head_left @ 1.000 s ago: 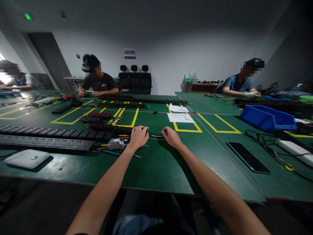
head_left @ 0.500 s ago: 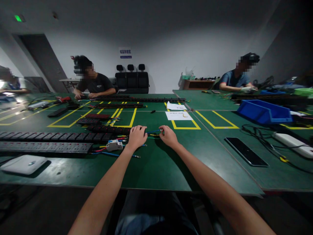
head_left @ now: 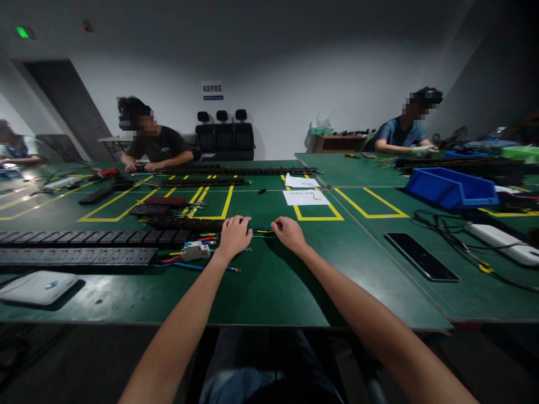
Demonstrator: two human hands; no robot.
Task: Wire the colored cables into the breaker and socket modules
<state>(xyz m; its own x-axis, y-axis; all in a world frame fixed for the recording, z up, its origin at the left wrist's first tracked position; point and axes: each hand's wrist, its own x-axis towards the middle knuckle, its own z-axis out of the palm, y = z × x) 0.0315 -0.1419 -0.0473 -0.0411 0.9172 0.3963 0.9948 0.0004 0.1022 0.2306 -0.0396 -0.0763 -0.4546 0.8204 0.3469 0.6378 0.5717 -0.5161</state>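
Observation:
My left hand rests closed on the end of a black socket strip and on the coloured wires that come out of it. A short way to the right, my right hand pinches the far ends of those blue, yellow and green wires. Both arms stretch out over the green table. A small white circuit breaker with red and blue leads lies just left of my left hand. Two long black power strips run off to the left.
A white flat device lies near the front left edge. A black phone, black cables and a white strip lie to the right, a blue bin behind them. Paper sheets lie ahead. Three other people sit at the far tables.
The view has drifted slightly right and up, so everything sits a little further left. My hands stay on the wires, the right one a touch closer to the left.

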